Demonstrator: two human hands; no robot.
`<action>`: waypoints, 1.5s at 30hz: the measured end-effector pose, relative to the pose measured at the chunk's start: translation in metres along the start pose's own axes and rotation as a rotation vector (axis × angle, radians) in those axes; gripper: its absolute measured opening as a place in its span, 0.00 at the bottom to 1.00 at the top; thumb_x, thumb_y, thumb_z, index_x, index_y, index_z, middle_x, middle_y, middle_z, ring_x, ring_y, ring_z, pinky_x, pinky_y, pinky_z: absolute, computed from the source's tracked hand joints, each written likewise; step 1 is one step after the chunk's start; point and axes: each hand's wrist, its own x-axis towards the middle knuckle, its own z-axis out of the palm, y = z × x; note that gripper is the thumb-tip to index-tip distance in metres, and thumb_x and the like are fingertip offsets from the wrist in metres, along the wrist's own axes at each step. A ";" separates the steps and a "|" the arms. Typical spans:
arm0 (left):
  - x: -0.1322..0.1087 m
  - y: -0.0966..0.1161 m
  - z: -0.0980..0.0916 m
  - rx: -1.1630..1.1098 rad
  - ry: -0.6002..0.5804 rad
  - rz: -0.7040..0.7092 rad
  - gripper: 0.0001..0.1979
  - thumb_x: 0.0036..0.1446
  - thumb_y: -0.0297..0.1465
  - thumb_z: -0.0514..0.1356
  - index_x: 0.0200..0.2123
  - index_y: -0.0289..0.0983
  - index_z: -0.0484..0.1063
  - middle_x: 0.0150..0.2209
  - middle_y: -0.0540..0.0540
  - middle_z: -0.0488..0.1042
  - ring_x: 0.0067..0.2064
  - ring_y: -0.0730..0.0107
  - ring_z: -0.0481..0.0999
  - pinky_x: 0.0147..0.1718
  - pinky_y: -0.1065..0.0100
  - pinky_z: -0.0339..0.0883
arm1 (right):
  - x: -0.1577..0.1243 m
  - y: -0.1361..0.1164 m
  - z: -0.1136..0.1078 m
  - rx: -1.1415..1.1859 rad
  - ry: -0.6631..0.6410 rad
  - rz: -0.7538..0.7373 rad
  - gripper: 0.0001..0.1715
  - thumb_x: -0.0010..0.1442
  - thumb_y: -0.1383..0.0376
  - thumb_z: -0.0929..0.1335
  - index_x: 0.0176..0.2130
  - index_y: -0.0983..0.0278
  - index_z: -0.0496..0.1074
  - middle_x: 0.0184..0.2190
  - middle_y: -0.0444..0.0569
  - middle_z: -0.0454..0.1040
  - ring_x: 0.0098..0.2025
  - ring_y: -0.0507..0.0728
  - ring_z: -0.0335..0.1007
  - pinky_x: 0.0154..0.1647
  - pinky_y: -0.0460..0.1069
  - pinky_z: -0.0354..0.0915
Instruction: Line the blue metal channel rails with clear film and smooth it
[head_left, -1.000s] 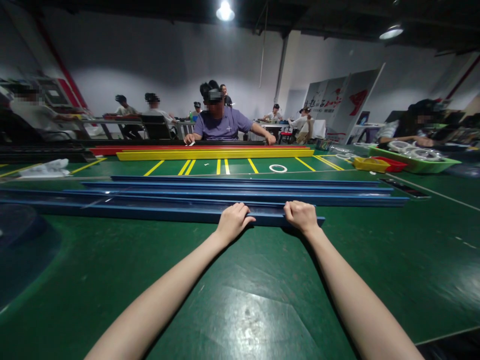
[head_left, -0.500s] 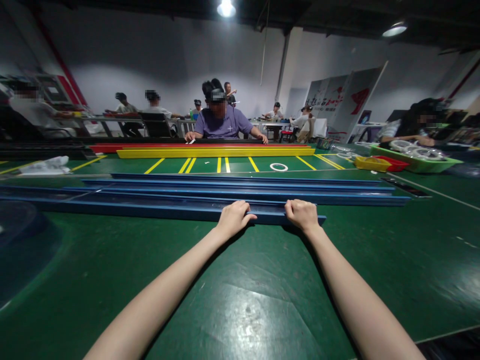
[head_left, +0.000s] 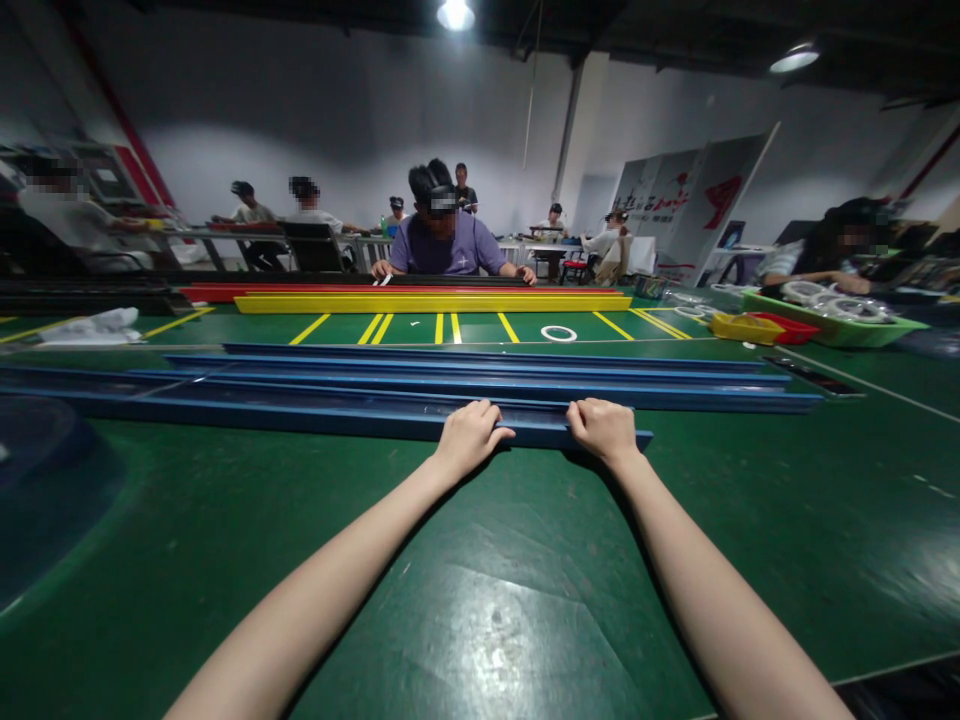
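A long blue channel strip [head_left: 322, 418] lies on the green table, the nearest of several blue strips. My left hand [head_left: 471, 435] is closed over its near wall, the fingers curled into the channel and the thumb pointing right along the outer side. Close to the strip's right end, my right hand [head_left: 602, 428] grips the same wall with curled fingers; its thumb is hidden. A short stretch of the wall shows between the two hands. Just behind lie more blue channel strips [head_left: 675, 400], parallel to the held one and near my fingers.
Yellow strips [head_left: 435, 304] and red strips lie farther back, before a person in a purple shirt [head_left: 480, 245]. A white ring [head_left: 559, 334], a phone [head_left: 814, 376] and a green basket [head_left: 892, 332] of rings are on the table. A dark blue rounded object [head_left: 52, 500] is at left.
Both my hands keep the same grip on the blue strip, with almost no movement. A person in the far background has lowered an arm.
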 end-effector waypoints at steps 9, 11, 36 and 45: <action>-0.003 0.000 0.009 0.120 0.071 0.085 0.16 0.57 0.41 0.47 0.32 0.36 0.65 0.30 0.46 0.68 0.34 0.66 0.65 0.30 0.68 0.55 | 0.002 -0.008 -0.006 -0.016 0.042 -0.063 0.22 0.55 0.61 0.55 0.19 0.66 0.68 0.19 0.48 0.69 0.21 0.49 0.60 0.21 0.46 0.38; -0.003 -0.001 0.010 0.133 0.073 0.092 0.16 0.57 0.41 0.47 0.32 0.36 0.65 0.30 0.46 0.68 0.33 0.67 0.65 0.29 0.68 0.54 | 0.004 -0.018 -0.007 0.005 0.074 -0.062 0.22 0.56 0.62 0.55 0.19 0.66 0.67 0.19 0.48 0.69 0.22 0.49 0.60 0.21 0.46 0.39; -0.004 0.000 0.008 0.159 0.069 0.117 0.16 0.57 0.41 0.46 0.32 0.35 0.65 0.32 0.46 0.69 0.34 0.66 0.65 0.31 0.66 0.52 | 0.012 -0.051 0.005 0.075 0.090 -0.129 0.28 0.59 0.61 0.52 0.20 0.67 0.69 0.18 0.49 0.70 0.19 0.49 0.61 0.20 0.47 0.41; -0.004 -0.001 0.005 0.149 0.102 0.127 0.18 0.56 0.43 0.48 0.34 0.35 0.66 0.31 0.45 0.69 0.34 0.65 0.66 0.32 0.66 0.52 | 0.012 -0.047 0.003 0.066 0.085 -0.118 0.27 0.59 0.62 0.52 0.19 0.66 0.69 0.18 0.49 0.71 0.19 0.50 0.63 0.20 0.46 0.41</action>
